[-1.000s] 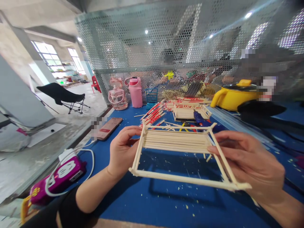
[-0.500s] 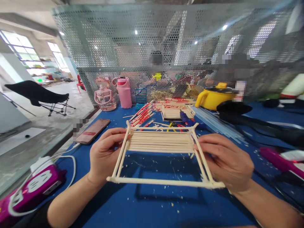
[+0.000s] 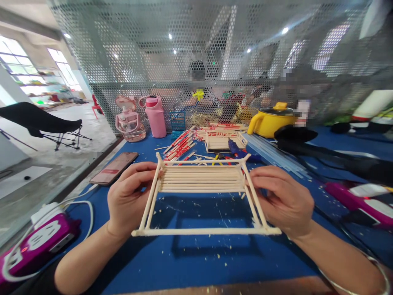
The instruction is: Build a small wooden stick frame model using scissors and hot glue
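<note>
A frame of pale wooden sticks (image 3: 202, 232) is held up above the blue tabletop, tilted so its near bar faces me. A row of sticks laid side by side fills its far part, and the near part is an open gap. On the frame's left side, my left hand (image 3: 130, 196) pinches the far end between thumb and fingers. My right hand (image 3: 284, 200) grips the opposite side at about the same height. Beyond the frame lie a blue glue gun (image 3: 238, 150) and a smaller stick tray (image 3: 225, 143).
Red-and-white packs of sticks (image 3: 181, 145) and clear glue sticks (image 3: 273, 155) lie farther back. A phone (image 3: 114, 169) and a purple power strip (image 3: 39, 241) are on the left. Pink bottles (image 3: 155, 116) and a yellow pot (image 3: 273, 121) stand before a perforated metal screen (image 3: 172, 61).
The whole scene has shifted slightly left and up in view, and the table's near edge now shows at the bottom. Both hands keep the same hold on the stick frame.
</note>
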